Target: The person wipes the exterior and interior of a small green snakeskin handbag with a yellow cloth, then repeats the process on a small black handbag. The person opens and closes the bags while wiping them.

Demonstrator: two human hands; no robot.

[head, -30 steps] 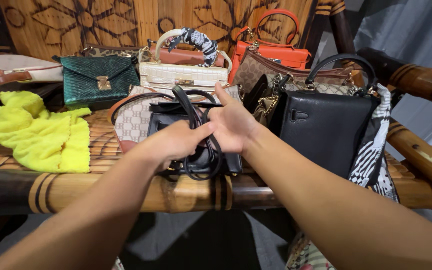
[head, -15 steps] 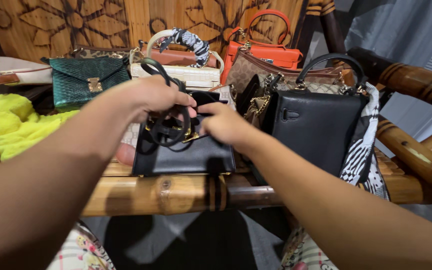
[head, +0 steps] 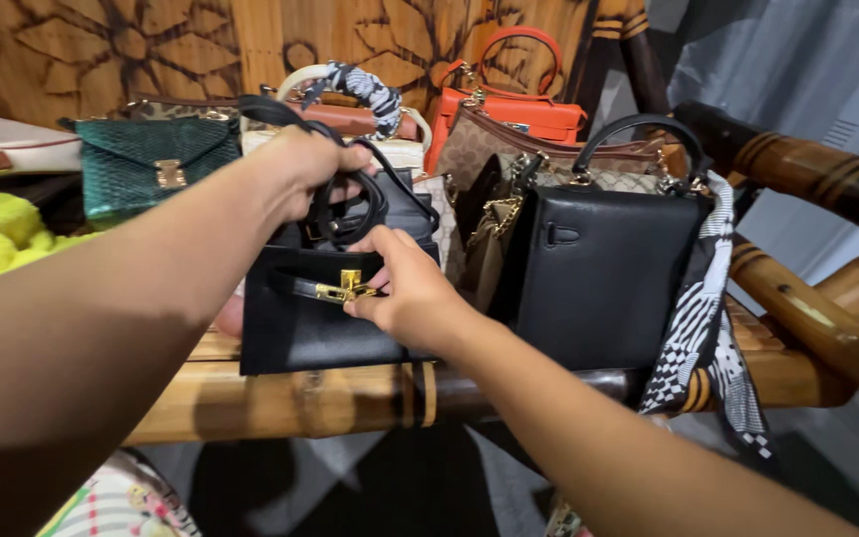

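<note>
Hands work the gold clasp of a small black bag

The small black bag stands at the front edge of the bamboo bench. The left hand is closed tight on its black strap, lifted clear. The right hand pinches the gold clasp. It is best to hold the strap high and turn the clasp gently, clear of the big black bag.

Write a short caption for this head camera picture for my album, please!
Left hand lifts the black strap while right hand touches the small black handbag at its gold clasp.
</note>
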